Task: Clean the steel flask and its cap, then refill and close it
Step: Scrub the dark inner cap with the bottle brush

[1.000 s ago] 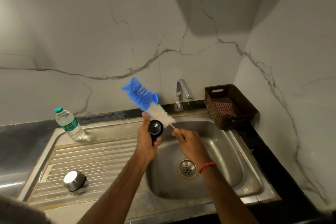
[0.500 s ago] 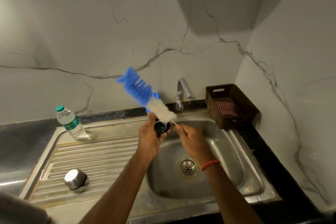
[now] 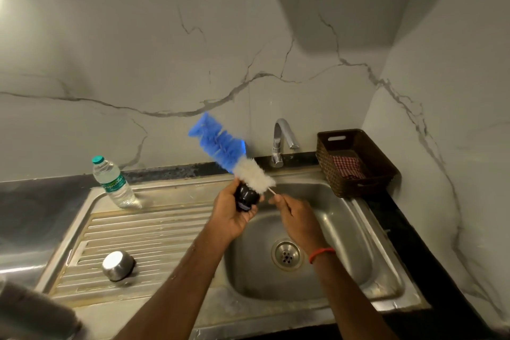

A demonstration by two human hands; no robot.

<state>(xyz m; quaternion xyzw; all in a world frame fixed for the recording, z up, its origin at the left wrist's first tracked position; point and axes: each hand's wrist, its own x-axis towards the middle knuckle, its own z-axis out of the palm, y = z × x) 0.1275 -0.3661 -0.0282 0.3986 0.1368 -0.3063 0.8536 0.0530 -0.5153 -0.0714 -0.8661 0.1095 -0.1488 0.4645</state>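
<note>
My left hand [image 3: 229, 215] grips a small black round cap [image 3: 246, 196] above the left edge of the sink basin [image 3: 347, 232]. My right hand [image 3: 298, 218] pinches the thin handle of a bottle brush [image 3: 220, 146] with blue bristles at its tip and white ones below. The brush slants up and to the left, its white bristles pressed against the top of the black cap. A round steel lid with a black base [image 3: 117, 265] lies on the ribbed drainboard at the left. I cannot pick out the flask's body for certain.
A plastic water bottle with a green cap [image 3: 113, 182] stands at the back of the drainboard. The tap [image 3: 281, 141] stands behind the basin, a dark woven basket [image 3: 358, 163] with a checked cloth to its right. A blurred grey object [image 3: 33, 312] fills the lower left corner.
The black cap has turned in my left hand, so its open side no longer faces me. The brush has shifted against it, and both hands sit slightly higher over the sink.
</note>
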